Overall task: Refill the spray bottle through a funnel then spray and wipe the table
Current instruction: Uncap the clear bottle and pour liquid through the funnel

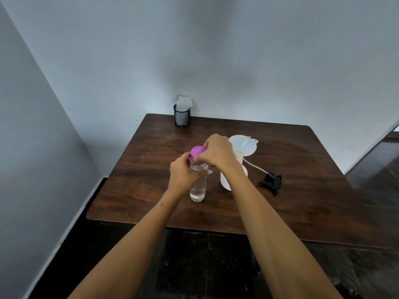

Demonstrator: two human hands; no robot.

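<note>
Now the clear water bottle is gripped by the left hand, centre frame, while its purple cap is pinched by the right hand; it should be kept upright.

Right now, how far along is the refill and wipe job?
Early. Done: the black spray head lies off on the table, and the white funnel sits in the white spray bottle. In hand: the left hand holds the clear water bottle while the right hand grips its purple cap, still on. Left: pouring, refitting the head, spraying, and wiping, perhaps with the tissue in the mesh cup.
</note>
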